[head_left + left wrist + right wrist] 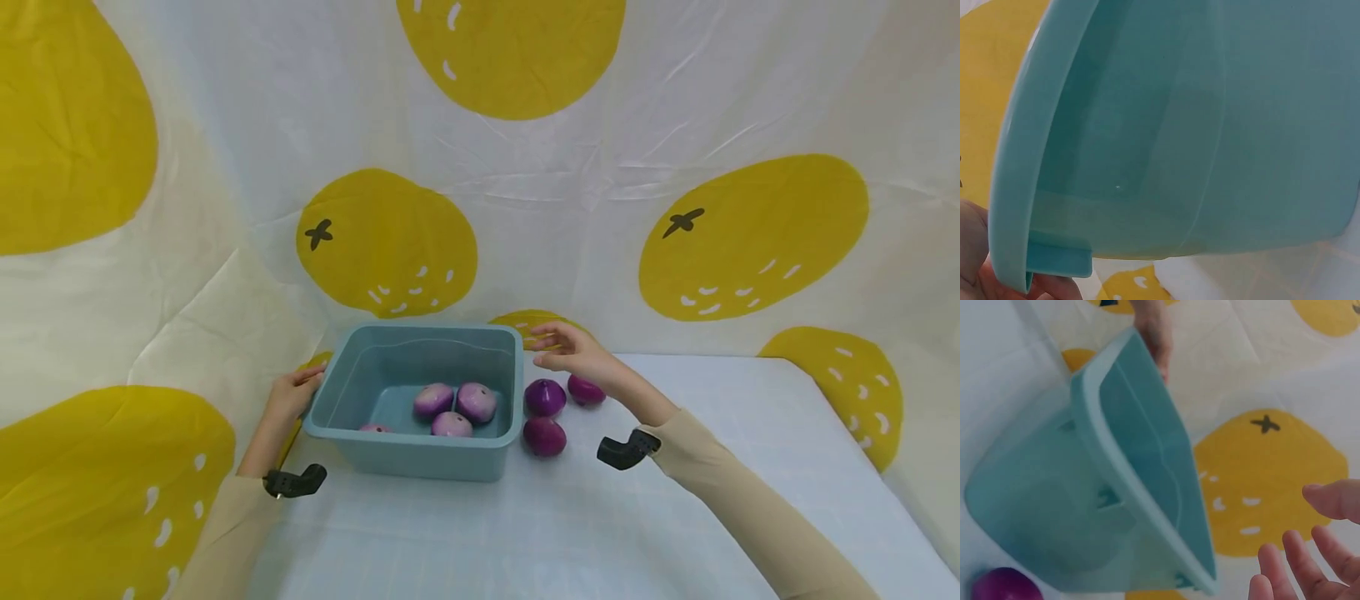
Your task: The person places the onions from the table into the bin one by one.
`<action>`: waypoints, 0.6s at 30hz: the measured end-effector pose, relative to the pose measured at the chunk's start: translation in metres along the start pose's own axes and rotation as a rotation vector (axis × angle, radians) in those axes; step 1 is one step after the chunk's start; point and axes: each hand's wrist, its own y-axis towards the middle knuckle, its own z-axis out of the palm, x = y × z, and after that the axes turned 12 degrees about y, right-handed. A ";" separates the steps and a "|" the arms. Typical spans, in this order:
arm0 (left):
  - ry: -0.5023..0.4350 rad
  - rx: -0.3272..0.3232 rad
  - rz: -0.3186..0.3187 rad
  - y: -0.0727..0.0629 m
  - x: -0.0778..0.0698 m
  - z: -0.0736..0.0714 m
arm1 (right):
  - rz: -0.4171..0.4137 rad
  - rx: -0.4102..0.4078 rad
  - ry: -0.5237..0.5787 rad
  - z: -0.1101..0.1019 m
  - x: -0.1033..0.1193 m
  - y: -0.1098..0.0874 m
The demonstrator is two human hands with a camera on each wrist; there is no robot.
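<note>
Your head view is bright and evenly lit, with sheen streaking the backdrop [555, 250] toward one o'clock and soft shading on the table [525, 533] just below the bin [420, 462]. Your left wrist view runs dimmer, darkest beside the bin's rim [1019, 156] toward ten o'clock. Your right wrist view is hazy, the onion [1007, 589] between seven and eight o'clock soft-edged, perhaps from slight motion blur.

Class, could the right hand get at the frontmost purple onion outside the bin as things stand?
Probably yes: the right hand holds nothing and hovers nearby, and nothing visible covers the frontmost onion beside the bin.
</note>
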 end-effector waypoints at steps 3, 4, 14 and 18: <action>-0.008 -0.009 0.005 0.002 0.000 0.001 | 0.048 -0.008 -0.021 -0.006 -0.010 -0.004; -0.012 -0.016 0.005 0.002 0.001 0.001 | 0.067 -0.006 -0.027 -0.007 -0.013 -0.004; -0.006 -0.068 0.011 0.002 0.003 0.001 | 0.284 -0.009 -0.018 -0.018 -0.073 -0.004; -0.026 -0.061 0.015 0.002 0.003 0.002 | 0.340 -0.018 -0.036 -0.019 -0.096 -0.007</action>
